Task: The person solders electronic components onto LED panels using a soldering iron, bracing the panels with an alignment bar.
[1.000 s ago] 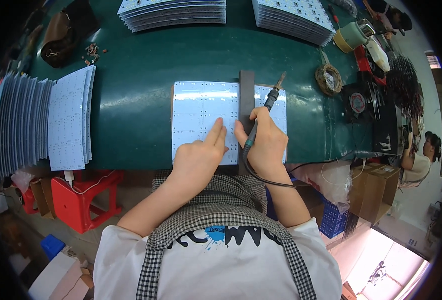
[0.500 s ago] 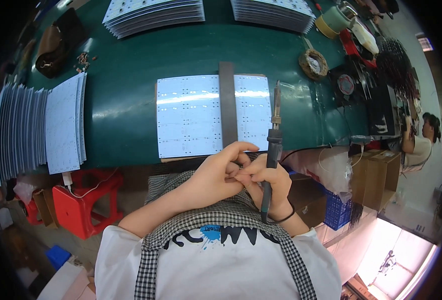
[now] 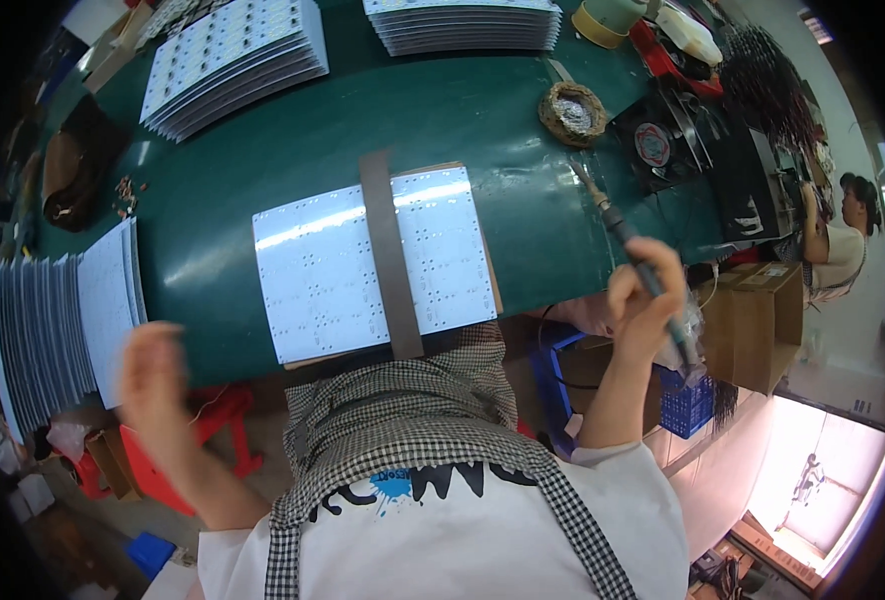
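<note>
In the head view, pinching an iron in the right grip, with fingers and thumb closed about the handle and with the tip aimed up and leftward, near a round dish. At far left, holding out the left grip, blurred, in front of the lower part of a row of upright boards; cannot tell whether spread or pinching, nor whether touching. Between both grips, at the near edge of the green tabletop, lying flat: a white board, with a grey bar laid across, right of the middle. Farther back, piled flat: a left stack and a right stack. To the right of the dish: a black box.
</note>
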Demonstrator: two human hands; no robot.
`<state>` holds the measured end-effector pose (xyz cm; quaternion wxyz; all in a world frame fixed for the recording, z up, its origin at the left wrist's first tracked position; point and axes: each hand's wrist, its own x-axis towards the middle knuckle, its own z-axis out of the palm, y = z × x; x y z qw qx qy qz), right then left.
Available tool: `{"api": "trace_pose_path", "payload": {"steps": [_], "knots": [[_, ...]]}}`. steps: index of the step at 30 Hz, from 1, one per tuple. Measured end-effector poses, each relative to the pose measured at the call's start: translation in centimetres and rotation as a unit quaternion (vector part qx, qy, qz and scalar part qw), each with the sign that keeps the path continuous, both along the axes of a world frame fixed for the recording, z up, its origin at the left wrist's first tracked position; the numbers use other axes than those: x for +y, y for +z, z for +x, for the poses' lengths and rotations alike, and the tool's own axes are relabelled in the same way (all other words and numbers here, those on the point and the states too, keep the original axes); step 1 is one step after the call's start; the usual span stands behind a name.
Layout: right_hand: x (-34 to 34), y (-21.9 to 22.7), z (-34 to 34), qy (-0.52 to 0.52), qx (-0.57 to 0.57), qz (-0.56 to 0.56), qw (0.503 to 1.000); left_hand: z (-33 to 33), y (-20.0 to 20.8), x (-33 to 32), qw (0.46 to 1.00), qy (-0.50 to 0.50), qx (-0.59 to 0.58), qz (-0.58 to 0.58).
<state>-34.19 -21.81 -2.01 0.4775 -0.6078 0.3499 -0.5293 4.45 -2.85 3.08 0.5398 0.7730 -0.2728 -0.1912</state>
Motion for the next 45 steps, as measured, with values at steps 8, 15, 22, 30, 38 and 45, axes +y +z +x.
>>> {"api": "trace_pose_path", "payload": {"steps": [8, 15, 22, 30, 38, 45], "knots": [[-8.0, 0.5, 0.0, -0.153, 0.13, -0.053, 0.978, 2.6, 6.0, -4.3, 0.803, 0.325, -0.456, -0.204], [-12.8, -3.0, 1.2, -0.194, 0.099, 0.01, 0.976, -4.3, 0.1, -13.0, 0.922, 0.011, -0.378, -0.078], [-12.4, -2.6, 2.0, -0.214, 0.204, -0.086, 0.952, -4.3, -2.1, -13.9, 0.957, -0.075, -0.269, -0.076], [-8.2, -4.6, 0.8, -0.209, 0.378, -0.369, 0.823, -6.1, -2.4, -14.2, 0.931, -0.187, -0.312, -0.033], [-2.5, -2.5, 2.2, -0.113, 0.13, -0.126, 0.977, -10.2, -4.7, -17.9, 0.894, -0.342, -0.29, 0.012], [-2.3, -1.9, 4.7, -0.06, 0.054, 0.1, 0.992, -11.9, -5.9, -19.8, 0.902, -0.372, -0.199, 0.095]]}}
